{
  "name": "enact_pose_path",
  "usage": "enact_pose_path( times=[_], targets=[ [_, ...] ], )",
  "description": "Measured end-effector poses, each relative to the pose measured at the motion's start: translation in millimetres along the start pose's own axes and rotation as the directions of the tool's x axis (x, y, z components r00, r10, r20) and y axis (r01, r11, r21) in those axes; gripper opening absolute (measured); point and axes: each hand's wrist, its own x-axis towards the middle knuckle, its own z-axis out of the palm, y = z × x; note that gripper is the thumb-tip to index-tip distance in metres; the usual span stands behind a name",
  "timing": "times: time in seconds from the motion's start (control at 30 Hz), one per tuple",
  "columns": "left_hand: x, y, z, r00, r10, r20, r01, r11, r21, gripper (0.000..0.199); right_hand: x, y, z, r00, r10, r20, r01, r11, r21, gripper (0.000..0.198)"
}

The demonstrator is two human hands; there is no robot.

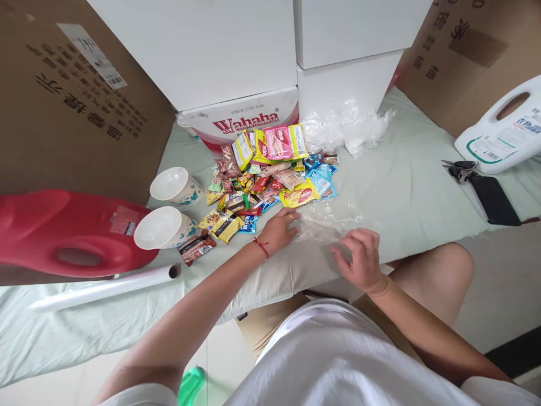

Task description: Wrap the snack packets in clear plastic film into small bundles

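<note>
A thin clear plastic bag [323, 220] lies on the cloth between my two hands. My left hand [278, 231] has its fingers curled onto the bag's left end; a red string is around that wrist. At the bag's right side is my right hand [362, 259], fingers bent and thumb apart, with nothing visible in its grasp. Just beyond my left hand sits a heap of small wrapped snacks [262, 186]. A yellow snack packet [300, 194] is the closest to my fingers, and pink and yellow packets [279, 143] top the back of the heap.
Two paper bowls [167, 227], a red jug [71, 231] and a white roll [110, 286] are at left. Behind stand a Wahaha carton [253, 118] and crumpled clear plastic [346, 127]. Keys [460, 169], a black phone [494, 200] and a white jug [502, 129] lie right.
</note>
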Motion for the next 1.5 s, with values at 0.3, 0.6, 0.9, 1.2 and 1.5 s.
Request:
enact_pose_path(
  times=[0.3,0.6,0.9,1.2,1.5],
  targets=[
    [-5.0,-12.5,9.3,0.999,0.041,-0.008,-0.040,0.991,0.131,0.048,-12.1,6.2,17.8,0.959,0.026,0.283,-0.004,0.997,-0.078,0.033],
    [-7.8,-8.5,13.4,0.999,0.041,-0.029,-0.035,0.982,0.185,0.048,25.7,5.1,35.4,0.950,0.171,0.260,-0.099,0.959,-0.267,0.029],
    [-12.7,-7.6,13.7,0.997,0.071,-0.022,-0.066,0.983,0.170,0.040,39.7,-12.0,-8.7,0.958,-0.095,0.272,0.138,0.980,-0.142,0.032],
    [-12.6,-7.8,4.8,0.989,0.069,0.129,-0.101,0.961,0.258,0.066,70.7,26.6,14.8,0.917,-0.284,0.280,0.339,0.924,-0.174,0.031],
    [-4.8,-26.6,-6.4,0.972,0.170,0.162,-0.175,0.984,0.019,0.074,51.5,-17.1,-23.6,0.579,-0.341,0.741,0.379,0.917,0.125,0.013]
  ],
)
